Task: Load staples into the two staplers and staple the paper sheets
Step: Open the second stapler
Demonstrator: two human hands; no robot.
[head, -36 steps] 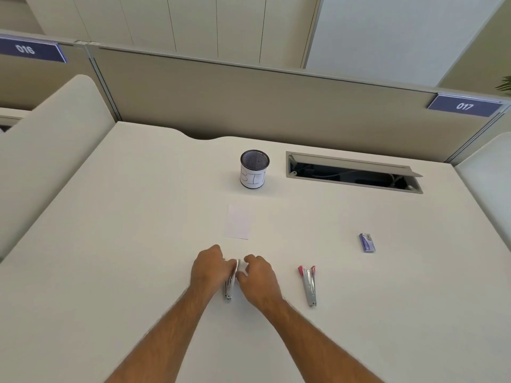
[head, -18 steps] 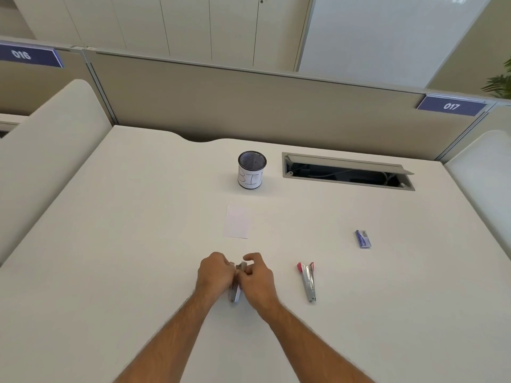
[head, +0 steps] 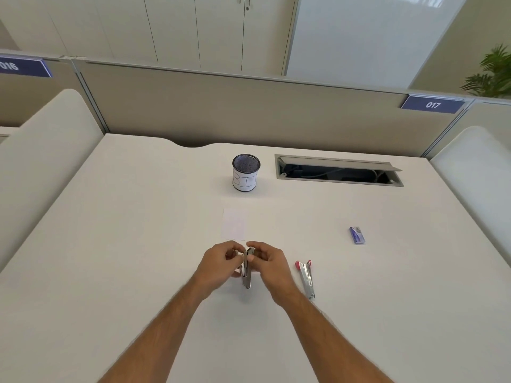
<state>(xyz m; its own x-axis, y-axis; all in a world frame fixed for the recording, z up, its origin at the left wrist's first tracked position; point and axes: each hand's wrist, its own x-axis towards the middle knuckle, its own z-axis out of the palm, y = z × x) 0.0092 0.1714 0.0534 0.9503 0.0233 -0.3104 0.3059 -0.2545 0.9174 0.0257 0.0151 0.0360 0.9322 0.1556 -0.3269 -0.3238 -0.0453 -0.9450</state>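
The dark mesh cup (head: 246, 172), wrapped in white paper, shows nothing inside. Left hand (head: 218, 265) and right hand (head: 269, 262) both pinch the slim metal stapler (head: 247, 269), held upright

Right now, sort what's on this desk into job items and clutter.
Job: silver stapler held by left hand and right hand; red-handled stapler; blue staple box; paper sheet.
Clutter: mesh cup; cable hatch.

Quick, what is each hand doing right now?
Left hand: fingers curled round the metal stapler, holding it.
Right hand: pinching the same stapler near its top.
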